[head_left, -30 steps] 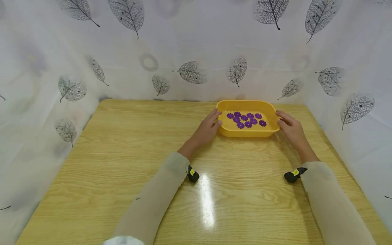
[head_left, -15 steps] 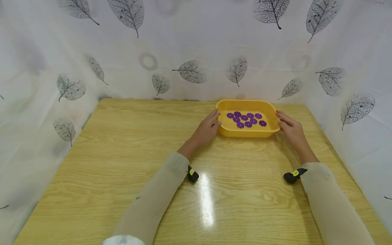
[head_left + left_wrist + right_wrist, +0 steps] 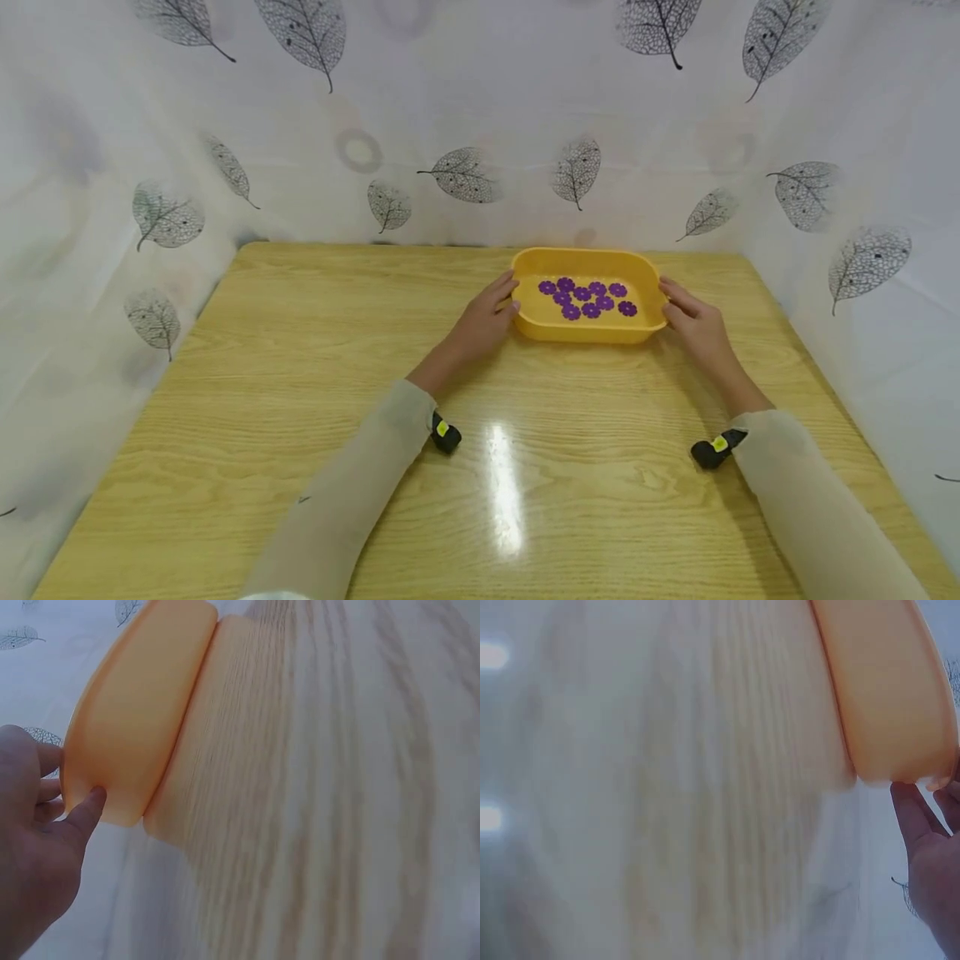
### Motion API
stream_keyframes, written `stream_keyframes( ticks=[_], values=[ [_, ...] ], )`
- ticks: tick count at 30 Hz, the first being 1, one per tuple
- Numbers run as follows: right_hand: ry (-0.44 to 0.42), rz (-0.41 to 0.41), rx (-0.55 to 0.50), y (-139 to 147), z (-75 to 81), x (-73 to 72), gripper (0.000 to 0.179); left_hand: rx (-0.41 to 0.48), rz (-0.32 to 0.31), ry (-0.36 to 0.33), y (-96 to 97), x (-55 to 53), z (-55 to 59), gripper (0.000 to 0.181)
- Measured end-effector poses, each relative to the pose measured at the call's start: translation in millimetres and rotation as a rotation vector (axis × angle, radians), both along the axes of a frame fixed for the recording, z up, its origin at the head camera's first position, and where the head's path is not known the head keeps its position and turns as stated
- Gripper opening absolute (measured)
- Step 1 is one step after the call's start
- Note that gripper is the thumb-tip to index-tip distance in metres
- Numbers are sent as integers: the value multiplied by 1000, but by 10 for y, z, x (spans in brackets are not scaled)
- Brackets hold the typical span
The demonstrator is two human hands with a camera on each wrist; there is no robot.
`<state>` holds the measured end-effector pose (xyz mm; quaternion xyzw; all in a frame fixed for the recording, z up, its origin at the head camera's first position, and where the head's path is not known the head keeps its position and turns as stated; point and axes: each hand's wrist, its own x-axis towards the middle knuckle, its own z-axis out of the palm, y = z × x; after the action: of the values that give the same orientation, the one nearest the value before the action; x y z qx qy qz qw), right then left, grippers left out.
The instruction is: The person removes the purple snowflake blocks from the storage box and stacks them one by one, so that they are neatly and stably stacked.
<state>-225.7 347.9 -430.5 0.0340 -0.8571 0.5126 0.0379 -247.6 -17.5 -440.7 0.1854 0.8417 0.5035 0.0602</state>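
Observation:
A yellow plastic basin (image 3: 588,334) stands toward the back of the wooden table, right of the middle in the head view. Several purple flower-shaped pieces (image 3: 582,294) lie spread over its floor. My left hand (image 3: 480,323) grips the basin's left end, fingers over the rim. In the left wrist view the thumb (image 3: 91,806) presses on the outer wall (image 3: 142,705). At the right end, my right hand (image 3: 699,329) holds the rim between thumb and fingers. The right wrist view shows that thumb (image 3: 909,814) against the end of the basin (image 3: 892,690), the other fingers partly cut off.
The wooden table (image 3: 300,375) reaches back to a white curtain (image 3: 480,100) printed with dark leaves, which also hangs at both sides. Light reflects in a bright streak on the tabletop. A small black camera (image 3: 446,434) sits at the left wrist, another camera (image 3: 712,452) at the right.
Over the last half second the basin has shifted slightly left and toward me, both hands moving with it. The purple pieces keep their arrangement inside. Before that, it stayed still.

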Motion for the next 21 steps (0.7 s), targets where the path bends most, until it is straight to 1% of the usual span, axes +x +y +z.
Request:
stream_keyframes(
  ticks=[4, 11, 15, 21],
  values=[
    [-15, 0, -1, -119, -5, 55, 47, 12, 15, -32, -124, 71, 34, 51],
    [-34, 55, -22, -360, 34, 151, 49, 4, 57, -76, -360, 190, 107, 51],
    [-41, 80, -28, -513, 37, 216, 50, 32, 60, -77, -531, 242, 115, 50],
    [-43, 120, -28, -720, 7, 298, 50, 85, 54, -86, -790, 337, 90, 49]
  ],
)
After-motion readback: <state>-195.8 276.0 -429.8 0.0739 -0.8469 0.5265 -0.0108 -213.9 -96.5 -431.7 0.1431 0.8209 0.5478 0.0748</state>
